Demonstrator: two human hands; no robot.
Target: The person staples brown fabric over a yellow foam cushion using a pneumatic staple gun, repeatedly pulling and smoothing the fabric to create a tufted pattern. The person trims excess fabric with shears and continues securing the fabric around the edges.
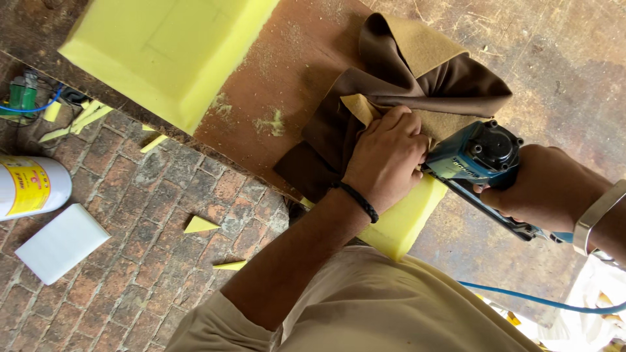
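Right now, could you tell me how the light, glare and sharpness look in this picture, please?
Head view: soft, even daylight with only faint shadows; the left hand pressing the brown fabric and the right hand on the blue staple gun are sharp; the white sacking at the lower right is overexposed; the metal bracelet shines mildly; the edges bend slightly from the wide lens.

- The single head-worn view looks steeply down, close over the worktable [574, 58].
- The wearer's body enters from 6 o'clock; the left hand [385, 156] sits near centre, the right hand [541, 186] toward 3 o'clock.
- The brick floor [150, 261] fills the 8 o'clock part, far below.
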